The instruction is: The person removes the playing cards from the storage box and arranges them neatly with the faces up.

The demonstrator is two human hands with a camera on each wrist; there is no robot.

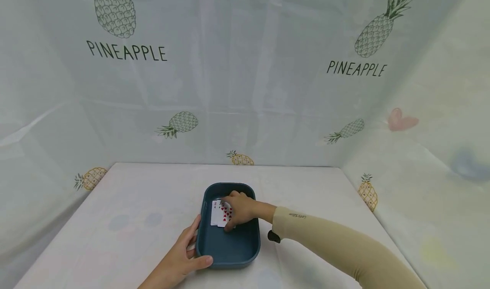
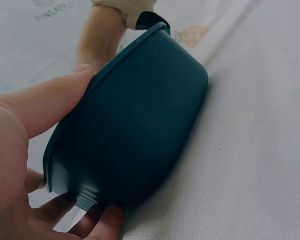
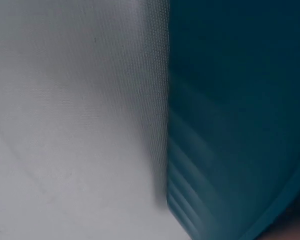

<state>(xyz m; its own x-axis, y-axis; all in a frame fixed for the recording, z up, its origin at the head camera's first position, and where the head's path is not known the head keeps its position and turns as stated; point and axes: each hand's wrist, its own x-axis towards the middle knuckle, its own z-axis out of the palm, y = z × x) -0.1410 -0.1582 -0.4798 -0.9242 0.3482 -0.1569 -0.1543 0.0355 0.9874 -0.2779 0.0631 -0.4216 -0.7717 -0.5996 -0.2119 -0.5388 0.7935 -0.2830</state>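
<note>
A deep dark-teal plastic tray [image 1: 230, 250] stands on the white-covered table in the head view. My left hand [image 1: 179, 253] grips its near left side, thumb by the rim and fingers along the outer wall; the left wrist view shows this hold on the tray [image 2: 140, 110] up close. Several playing cards [image 1: 215, 214] lie overlapped inside, one with red hearts face up. Reaching in over the right wall, my right hand [image 1: 242, 208] holds the cards between thumb and fingers, covering their right part. In the right wrist view, the tray's outer wall [image 3: 240, 100] hides most of that hand.
White cloth [image 1: 153, 195] covers the table around the tray. A pineapple-printed sheet [image 1: 245, 76] hangs behind the table's back edge, and similar sheets rise at both sides. My right sleeve [image 1: 325, 233] crosses the table's right part.
</note>
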